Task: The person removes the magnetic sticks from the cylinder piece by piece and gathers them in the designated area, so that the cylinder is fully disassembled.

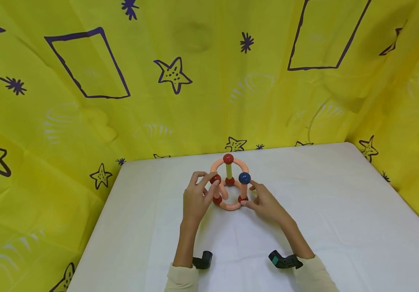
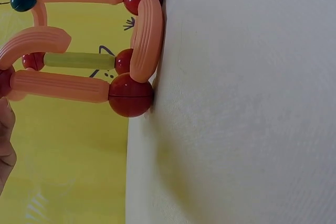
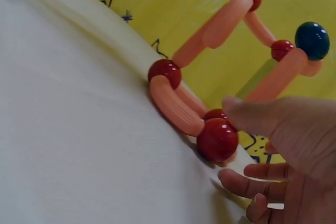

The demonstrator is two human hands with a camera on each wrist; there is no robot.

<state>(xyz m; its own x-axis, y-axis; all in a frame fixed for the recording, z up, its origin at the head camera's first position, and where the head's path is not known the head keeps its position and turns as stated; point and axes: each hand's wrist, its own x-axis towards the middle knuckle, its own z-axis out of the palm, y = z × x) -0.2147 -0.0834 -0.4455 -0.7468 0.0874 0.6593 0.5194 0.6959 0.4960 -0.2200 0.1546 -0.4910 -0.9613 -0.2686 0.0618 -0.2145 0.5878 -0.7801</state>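
A toy frame of balls and rods, apparently a magnetic building set, stands on the white table. My left hand (image 1: 196,202) pinches its upper left red ball (image 1: 215,179) between thumb and fingers. From that ball a curved orange rod (image 2: 39,44) sticks out with one end free. At the lower right red ball (image 3: 217,140) is the thumb of my right hand (image 1: 266,202), whose fingers are spread loosely beside it. The blue ball (image 1: 244,178) tops an upright orange rod (image 1: 244,190) there. At the back, a yellow-green rod (image 1: 229,171) stands between two red balls.
The white table (image 1: 151,227) runs back to a yellow curtain (image 1: 202,109) printed with stars and fish. A black wrist camera (image 1: 203,260) sits by the left wrist and another black camera (image 1: 285,260) by the right.
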